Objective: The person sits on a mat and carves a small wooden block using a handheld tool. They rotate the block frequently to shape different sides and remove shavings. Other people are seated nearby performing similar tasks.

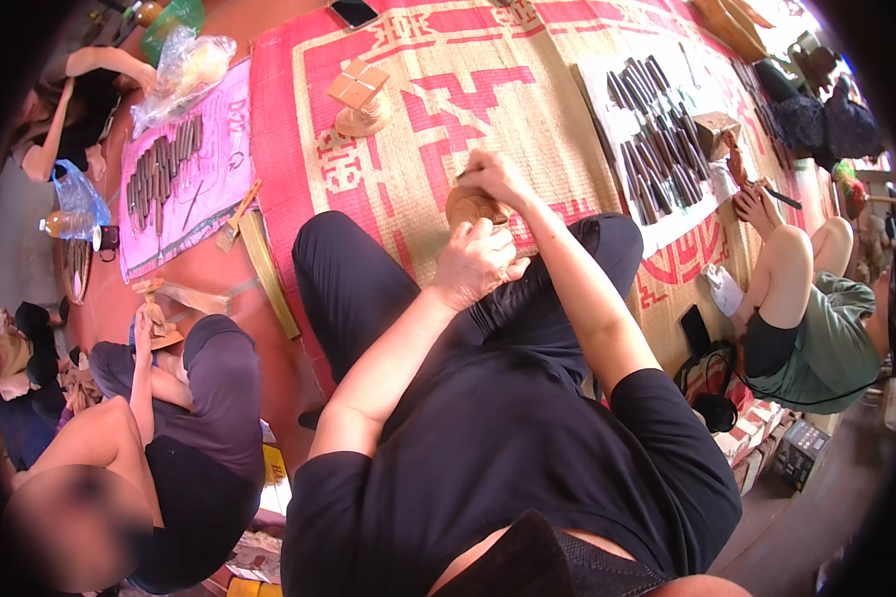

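A light-brown carved wooden piece [465, 207], rounded in shape, is held low over the woven mat in front of my crossed legs. My left hand [476, 265] grips its near side with the fingers wrapped round. At the far side, my right hand [496, 179] is closed, its bunched fingertips against the top of the wood. Whatever those fingertips may pinch is too small to make out. Farther off on the mat stands another wooden piece [361, 107], with a square block top on a rounded base.
Rows of dark-handled carving tools [657, 139] lie on a white cloth at the right. More tools [164, 171] rest on a pink sheet at the left, near a brush [237, 217] and a yellow bar [268, 274]. Co-workers sit at both sides. A phone [354, 12] lies at the far edge.
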The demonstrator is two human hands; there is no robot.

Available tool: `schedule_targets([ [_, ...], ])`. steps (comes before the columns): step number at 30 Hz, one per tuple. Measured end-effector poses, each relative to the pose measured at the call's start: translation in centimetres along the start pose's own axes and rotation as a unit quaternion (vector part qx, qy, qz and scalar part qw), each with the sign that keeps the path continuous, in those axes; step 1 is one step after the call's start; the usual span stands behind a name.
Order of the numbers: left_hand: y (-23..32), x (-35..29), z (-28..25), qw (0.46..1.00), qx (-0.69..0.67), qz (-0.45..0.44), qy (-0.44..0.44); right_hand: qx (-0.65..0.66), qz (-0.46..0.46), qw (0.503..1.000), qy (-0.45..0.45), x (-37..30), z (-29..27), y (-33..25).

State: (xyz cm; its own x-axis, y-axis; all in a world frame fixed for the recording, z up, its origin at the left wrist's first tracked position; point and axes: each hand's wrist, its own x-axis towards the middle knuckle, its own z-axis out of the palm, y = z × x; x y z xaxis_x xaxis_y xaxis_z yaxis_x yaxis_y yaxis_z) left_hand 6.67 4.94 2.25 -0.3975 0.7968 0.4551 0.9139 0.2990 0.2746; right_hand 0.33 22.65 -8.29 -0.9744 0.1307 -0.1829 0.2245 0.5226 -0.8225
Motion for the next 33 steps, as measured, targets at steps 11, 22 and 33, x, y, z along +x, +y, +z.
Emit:
schedule_targets([
  [11,-0.5,-0.1,-0.2,0.999,-0.005,-0.025,0.026,0.012,0.067,0.995,0.077,0.1,-0.7,-0.4],
  [22,-1.6,0.6,0.3,0.999,-0.02,-0.022,0.034,-0.072,0.001,0.984,0.164,0.9,1.2,-0.3],
  [33,-2.0,1.6,0.1,0.998,-0.013,-0.037,0.046,-0.056,0.049,0.992,0.106,-0.5,0.8,-0.4],
])
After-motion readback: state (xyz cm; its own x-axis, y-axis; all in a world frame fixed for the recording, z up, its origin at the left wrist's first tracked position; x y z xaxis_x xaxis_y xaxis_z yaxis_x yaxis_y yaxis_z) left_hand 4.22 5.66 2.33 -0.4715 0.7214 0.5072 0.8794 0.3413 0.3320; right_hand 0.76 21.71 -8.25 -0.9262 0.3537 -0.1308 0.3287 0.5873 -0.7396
